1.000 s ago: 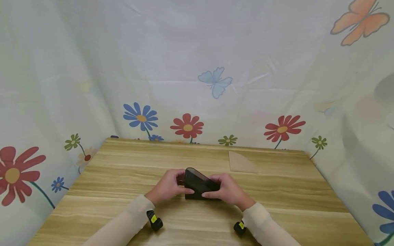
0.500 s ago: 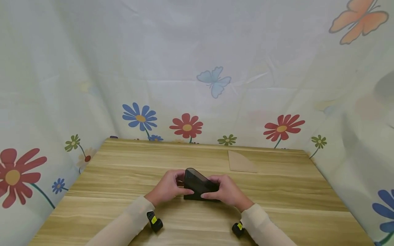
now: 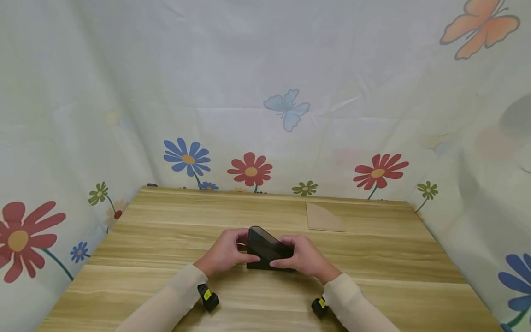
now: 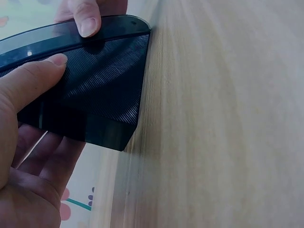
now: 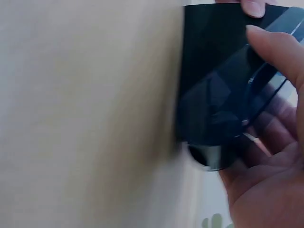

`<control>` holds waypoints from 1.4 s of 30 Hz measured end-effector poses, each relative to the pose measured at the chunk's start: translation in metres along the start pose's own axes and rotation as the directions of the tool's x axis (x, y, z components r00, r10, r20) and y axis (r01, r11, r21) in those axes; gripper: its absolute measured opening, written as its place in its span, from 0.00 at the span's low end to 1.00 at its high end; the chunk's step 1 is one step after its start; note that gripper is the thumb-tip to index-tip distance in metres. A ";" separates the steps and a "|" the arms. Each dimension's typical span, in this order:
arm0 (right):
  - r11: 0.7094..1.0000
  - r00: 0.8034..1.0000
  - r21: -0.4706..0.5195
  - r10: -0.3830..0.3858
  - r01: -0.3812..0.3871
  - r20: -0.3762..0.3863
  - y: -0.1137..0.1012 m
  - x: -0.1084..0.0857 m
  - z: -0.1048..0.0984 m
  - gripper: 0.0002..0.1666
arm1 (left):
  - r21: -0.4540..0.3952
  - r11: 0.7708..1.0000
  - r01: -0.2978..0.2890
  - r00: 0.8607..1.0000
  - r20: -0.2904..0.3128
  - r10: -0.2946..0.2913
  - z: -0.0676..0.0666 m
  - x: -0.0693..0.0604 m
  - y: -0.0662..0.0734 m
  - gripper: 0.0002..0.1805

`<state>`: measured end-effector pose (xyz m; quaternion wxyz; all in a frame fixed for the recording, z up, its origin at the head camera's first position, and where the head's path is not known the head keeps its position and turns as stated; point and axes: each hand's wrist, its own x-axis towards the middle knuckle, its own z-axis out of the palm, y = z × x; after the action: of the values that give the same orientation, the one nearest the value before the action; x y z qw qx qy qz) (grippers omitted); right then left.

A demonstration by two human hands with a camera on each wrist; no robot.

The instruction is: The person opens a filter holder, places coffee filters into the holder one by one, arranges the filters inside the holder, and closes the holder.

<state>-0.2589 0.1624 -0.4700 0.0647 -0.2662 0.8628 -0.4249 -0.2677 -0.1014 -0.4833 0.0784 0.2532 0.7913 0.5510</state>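
Note:
A black case-like object (image 3: 267, 249) with a curved, glossy, see-through upper edge stands on the wooden table between both hands. My left hand (image 3: 227, 251) grips its left end, thumb on the near face and fingers behind. At its right end my right hand (image 3: 306, 258) holds it the same way. In the left wrist view the object (image 4: 107, 80) shows a finely ribbed face and a flat side, with the left thumb on the face. The right wrist view shows the object's dark face (image 5: 209, 42) and a rounded end, the right hand (image 5: 270, 156) around it.
A flat tan quarter-circle piece (image 3: 323, 218) lies on the wooden table (image 3: 186, 207) behind and right of the object. A cloth with flowers and butterflies (image 3: 232, 92) hangs behind the table and along its sides. Both wrists wear dark straps with small cameras.
The head view has shifted slightly. Both hands keep their grip on the black object, and it stays in nearly the same place.

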 end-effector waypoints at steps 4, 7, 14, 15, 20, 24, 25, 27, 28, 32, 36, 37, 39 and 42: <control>1.000 0.999 0.004 -0.011 0.011 0.032 -0.012 0.005 -0.005 0.32 | 0.015 1.000 -0.006 1.000 0.005 0.006 0.000 0.001 -0.002 0.24; 0.998 0.999 0.057 -0.035 0.034 0.026 -0.024 0.010 -0.009 0.38 | 0.032 0.999 -0.006 1.000 0.003 0.006 0.000 0.001 -0.003 0.24; 0.994 0.993 0.006 -0.106 0.106 -0.046 -0.060 0.021 -0.015 0.43 | 0.024 1.000 -0.004 1.000 0.009 0.003 0.000 0.002 -0.002 0.22; 0.994 0.992 -0.012 -0.114 0.113 -0.051 -0.066 0.023 -0.015 0.43 | 0.021 1.000 -0.006 1.000 0.009 0.006 0.000 0.002 -0.002 0.21; 0.986 0.988 -0.098 -0.143 0.137 -0.051 -0.084 0.031 -0.010 0.41 | 0.019 1.000 -0.007 1.000 0.008 0.007 -0.002 0.002 -0.002 0.18; 0.981 0.989 -0.143 -0.139 0.131 -0.043 -0.093 0.033 -0.007 0.37 | 0.035 0.999 0.004 1.000 0.007 -0.004 -0.003 0.001 -0.001 0.17; 0.981 0.990 -0.149 -0.132 0.125 -0.041 -0.095 0.033 -0.007 0.36 | 0.036 0.999 0.006 1.000 0.008 -0.007 -0.003 0.001 -0.001 0.17; 0.980 0.992 -0.163 -0.119 0.112 -0.037 -0.098 0.034 -0.006 0.35 | 0.039 0.999 0.007 1.000 0.010 -0.007 -0.003 0.001 0.000 0.17; 0.980 0.993 -0.167 -0.114 0.106 -0.037 -0.099 0.034 -0.006 0.34 | 0.038 0.999 0.007 1.000 0.012 -0.007 -0.003 0.001 0.000 0.18; 0.978 0.995 -0.186 -0.096 0.089 -0.028 -0.100 0.036 -0.006 0.29 | 0.034 0.999 0.007 1.000 0.018 -0.007 -0.003 0.002 0.001 0.20; 0.979 0.996 -0.189 -0.081 0.075 -0.024 -0.101 0.036 -0.007 0.25 | 0.036 0.999 0.008 1.000 0.022 -0.009 -0.003 0.002 0.001 0.21; 0.979 0.996 -0.191 -0.080 0.074 -0.025 -0.101 0.036 -0.007 0.24 | 0.036 0.999 0.009 1.000 0.022 -0.009 -0.003 0.002 0.002 0.21; 0.978 0.996 -0.196 -0.081 0.074 -0.026 -0.101 0.036 -0.007 0.23 | 0.034 0.999 0.011 1.000 0.022 -0.012 -0.003 0.001 0.002 0.21; 0.975 0.996 -0.209 -0.085 0.078 -0.023 -0.100 0.037 -0.007 0.22 | 0.033 0.999 0.014 1.000 0.022 -0.014 -0.003 0.001 0.003 0.21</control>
<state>-0.2521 0.0987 -0.3840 0.0053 -0.2998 0.8917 -0.3390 -0.2691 -0.1024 -0.4791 0.0867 0.2549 0.8011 0.5346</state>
